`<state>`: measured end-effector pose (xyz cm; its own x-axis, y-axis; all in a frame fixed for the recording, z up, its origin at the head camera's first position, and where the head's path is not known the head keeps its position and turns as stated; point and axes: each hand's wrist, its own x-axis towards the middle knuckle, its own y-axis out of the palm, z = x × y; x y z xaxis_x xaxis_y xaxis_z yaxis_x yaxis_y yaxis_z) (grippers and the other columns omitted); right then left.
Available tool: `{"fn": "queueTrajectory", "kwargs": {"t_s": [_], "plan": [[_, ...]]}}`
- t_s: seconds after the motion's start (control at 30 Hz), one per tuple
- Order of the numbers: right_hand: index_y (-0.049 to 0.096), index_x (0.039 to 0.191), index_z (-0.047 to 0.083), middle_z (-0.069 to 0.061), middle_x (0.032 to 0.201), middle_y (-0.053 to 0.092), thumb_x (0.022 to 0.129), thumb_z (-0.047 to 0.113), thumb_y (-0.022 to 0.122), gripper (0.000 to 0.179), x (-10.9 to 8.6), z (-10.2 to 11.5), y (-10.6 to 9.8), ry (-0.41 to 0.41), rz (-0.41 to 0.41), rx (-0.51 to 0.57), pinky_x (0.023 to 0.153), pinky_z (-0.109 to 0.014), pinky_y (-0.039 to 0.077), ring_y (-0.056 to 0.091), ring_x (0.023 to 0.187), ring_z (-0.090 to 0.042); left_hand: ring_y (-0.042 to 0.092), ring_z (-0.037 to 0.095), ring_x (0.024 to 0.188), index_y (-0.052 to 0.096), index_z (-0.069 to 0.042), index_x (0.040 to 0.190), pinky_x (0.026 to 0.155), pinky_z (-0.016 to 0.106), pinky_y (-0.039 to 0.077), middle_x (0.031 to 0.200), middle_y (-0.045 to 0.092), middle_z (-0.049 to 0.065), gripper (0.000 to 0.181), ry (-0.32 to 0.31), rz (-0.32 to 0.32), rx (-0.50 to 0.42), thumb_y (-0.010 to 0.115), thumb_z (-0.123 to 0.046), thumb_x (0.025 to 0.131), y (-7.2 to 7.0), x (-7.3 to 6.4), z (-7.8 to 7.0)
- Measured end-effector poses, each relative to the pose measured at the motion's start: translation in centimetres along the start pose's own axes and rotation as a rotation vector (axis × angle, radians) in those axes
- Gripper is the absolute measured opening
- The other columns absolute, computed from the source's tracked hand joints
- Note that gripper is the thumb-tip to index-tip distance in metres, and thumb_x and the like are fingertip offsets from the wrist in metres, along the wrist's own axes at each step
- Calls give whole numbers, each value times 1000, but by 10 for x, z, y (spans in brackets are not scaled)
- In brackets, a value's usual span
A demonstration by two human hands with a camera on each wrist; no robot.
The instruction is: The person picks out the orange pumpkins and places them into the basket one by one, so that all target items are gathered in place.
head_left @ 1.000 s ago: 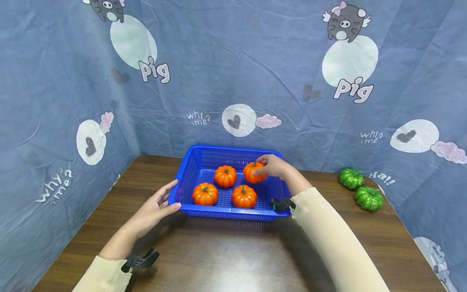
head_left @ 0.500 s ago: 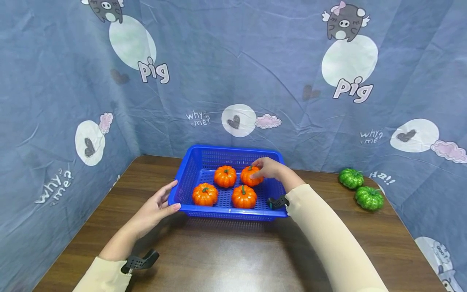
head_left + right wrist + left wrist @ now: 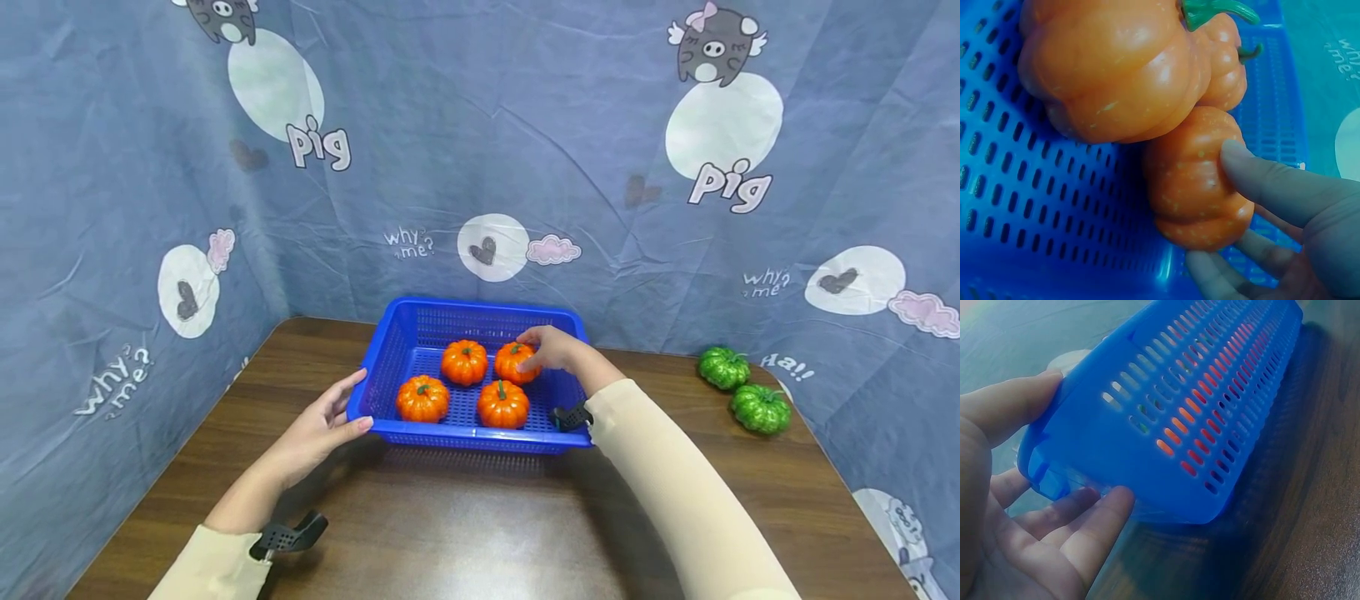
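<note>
A blue plastic basket (image 3: pixel 480 435) with slotted walls stands on the table, holding several small orange pumpkins. My left hand (image 3: pixel 315 433) grips the basket's left end; in the left wrist view the thumb lies on the rim and the fingers are against the end wall. At the back right inside the basket, my right hand (image 3: pixel 561 348) holds an orange pumpkin (image 3: pixel 508 363) between thumb and fingers. The right wrist view shows this pumpkin (image 3: pixel 1194 181) low in the basket, against a nearer pumpkin (image 3: pixel 1110 69). Another pumpkin (image 3: pixel 463 363) sits to its left.
Two shiny green pumpkins (image 3: pixel 723 367) lie on the table's right side, outside the basket. A blue printed cloth (image 3: pixel 480 150) hangs behind and beside the brown wooden table (image 3: pixel 480 525). Black straps (image 3: pixel 573 417) sit at both wrists.
My right hand has moved the held pumpkin slightly left and down in the basket, then stayed there over the last half second. The left hand has kept its place on the basket.
</note>
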<state>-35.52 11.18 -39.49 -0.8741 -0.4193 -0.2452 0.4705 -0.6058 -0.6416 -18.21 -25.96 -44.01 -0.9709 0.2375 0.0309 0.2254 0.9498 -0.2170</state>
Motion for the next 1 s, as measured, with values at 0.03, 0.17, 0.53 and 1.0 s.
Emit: {"fn": "queueTrajectory", "kwargs": {"t_s": [0.03, 0.17, 0.53, 1.0], "plan": [[55, 135, -5, -24, 139, 54, 84, 3, 79, 57, 0, 0, 1, -1, -3, 7, 105, -41, 47, 54, 125, -34, 43, 47, 136, 20, -11, 160, 101, 36, 50, 155, 32, 31, 75, 0, 0, 1, 64, -14, 99, 0, 0, 0], [55, 132, -5, -27, 134, 55, 82, -1, 79, 56, 1, -2, 2, 3, -14, 48, 91, -37, 55, 60, 111, -32, 43, 47, 136, 20, -12, 160, 101, 38, 49, 155, 32, 30, 75, -2, 1, 9, 64, -15, 99, 0, 0, -1], [57, 128, -5, -27, 134, 55, 80, -6, 79, 53, 2, -4, 4, -44, -6, 49, 83, -32, 56, 60, 105, -29, 42, 46, 137, 20, -13, 160, 101, 37, 49, 157, 30, 29, 74, -4, 13, 0, 63, -15, 100, -1, 1, 1], [59, 130, -3, -27, 136, 54, 84, 0, 78, 50, -7, 1, -3, -86, -45, 5, 99, -44, 51, 53, 126, -40, 43, 47, 136, 20, -11, 160, 101, 34, 49, 156, 31, 30, 76, -3, 0, 2, 65, -16, 98, 0, 0, 0]]}}
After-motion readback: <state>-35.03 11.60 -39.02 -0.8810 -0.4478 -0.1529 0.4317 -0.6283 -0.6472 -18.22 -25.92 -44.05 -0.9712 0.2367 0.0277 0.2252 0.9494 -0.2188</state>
